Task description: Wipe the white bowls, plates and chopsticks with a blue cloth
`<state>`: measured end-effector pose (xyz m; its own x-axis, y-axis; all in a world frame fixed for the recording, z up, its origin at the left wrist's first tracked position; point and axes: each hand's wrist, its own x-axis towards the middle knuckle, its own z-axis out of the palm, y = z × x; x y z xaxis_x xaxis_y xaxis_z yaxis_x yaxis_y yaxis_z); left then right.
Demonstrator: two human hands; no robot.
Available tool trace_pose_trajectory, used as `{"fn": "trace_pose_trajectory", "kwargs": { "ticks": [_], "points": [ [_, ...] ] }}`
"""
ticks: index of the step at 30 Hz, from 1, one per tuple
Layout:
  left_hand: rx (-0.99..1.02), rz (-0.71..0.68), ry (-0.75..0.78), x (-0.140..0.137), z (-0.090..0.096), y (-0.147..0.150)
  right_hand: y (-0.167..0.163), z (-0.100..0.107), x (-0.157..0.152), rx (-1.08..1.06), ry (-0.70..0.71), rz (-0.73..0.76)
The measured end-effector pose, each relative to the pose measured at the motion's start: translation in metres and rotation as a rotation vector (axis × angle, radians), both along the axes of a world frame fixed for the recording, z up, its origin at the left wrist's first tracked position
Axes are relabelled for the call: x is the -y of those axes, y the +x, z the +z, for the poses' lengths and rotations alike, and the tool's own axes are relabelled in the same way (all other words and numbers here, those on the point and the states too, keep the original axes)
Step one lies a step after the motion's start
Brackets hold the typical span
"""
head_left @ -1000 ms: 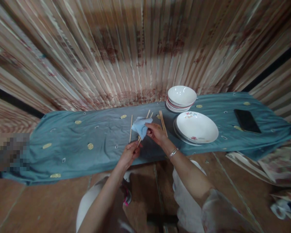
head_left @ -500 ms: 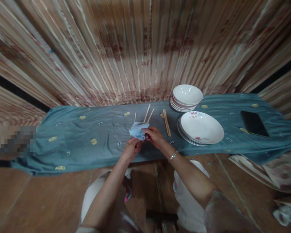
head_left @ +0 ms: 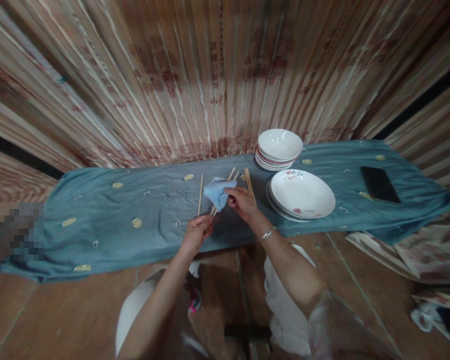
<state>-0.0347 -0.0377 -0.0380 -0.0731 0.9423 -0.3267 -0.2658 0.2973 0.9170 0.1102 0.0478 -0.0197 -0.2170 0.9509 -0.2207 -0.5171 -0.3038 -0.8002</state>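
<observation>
My left hand is closed on the near ends of a pair of chopsticks, tilted up and away to the right. A crumpled light blue cloth lies around their middle, pinched by my right hand, which wears a bracelet at the wrist. The cloth hides the chopsticks' middle; their far tips stick out past it. A single chopstick lies just left of the cloth, its near end by my left hand. More chopsticks lie side by side beyond my right hand, partly hidden by it.
A stack of bowls stands at the back, and a stack of floral plates in front of it. A black phone-like slab lies at the right. Teal patterned cloth covers the narrow table; a curtain hangs behind.
The blue cloth has moved up along the chopsticks with my right hand, away from my left hand, baring their near part. The view has shifted slightly.
</observation>
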Motion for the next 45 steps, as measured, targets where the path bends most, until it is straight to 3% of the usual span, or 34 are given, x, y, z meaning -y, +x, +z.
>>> {"fn": "trace_pose_trajectory", "kwargs": {
  "ticks": [14, 45],
  "points": [
    [-0.111, -0.033, -0.016, 0.009, -0.002, -0.008, 0.027, 0.004, -0.021, -0.062, 0.016, -0.101],
    [0.017, -0.039, 0.017, 0.003, 0.005, -0.001, -0.02, -0.004, 0.016, 0.013, -0.017, 0.113]
  ]
}}
